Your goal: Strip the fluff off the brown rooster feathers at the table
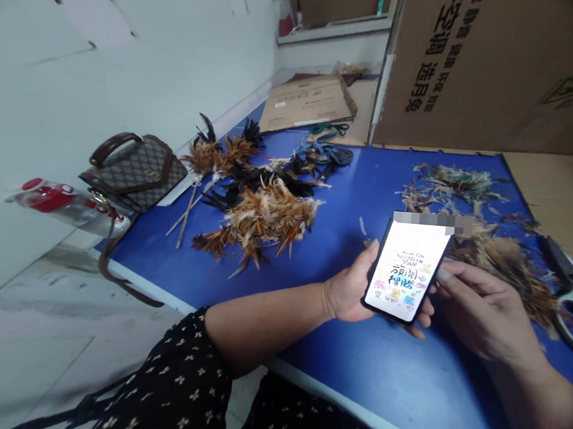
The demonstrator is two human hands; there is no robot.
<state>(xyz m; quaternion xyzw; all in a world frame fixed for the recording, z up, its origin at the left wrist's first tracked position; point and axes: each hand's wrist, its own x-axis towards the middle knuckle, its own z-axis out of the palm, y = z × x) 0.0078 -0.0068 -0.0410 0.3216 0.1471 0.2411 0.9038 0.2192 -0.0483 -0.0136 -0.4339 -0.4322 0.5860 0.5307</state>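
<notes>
My left hand (354, 289) cradles a smartphone (406, 271) from below, fingers wrapped round its edges. The lit screen shows a colourful picture with lettering. My right hand (478, 302) rests against the phone's right edge, its fingers bent and the thumb touching the side of the screen. Both hands hover just above a blue table (357, 200). A heap of brown and black feather dusters (262, 206) lies to the left of the phone. Loose feather scraps (506, 258) lie right behind my right hand.
A patterned handbag (134, 171) and a plastic bottle with a red label (63, 205) sit at the table's left corner. Metal shears (571, 290) lie at the right edge. Blue cords (328, 153), flat cardboard (308, 100) and a large cardboard box (491, 65) stand behind.
</notes>
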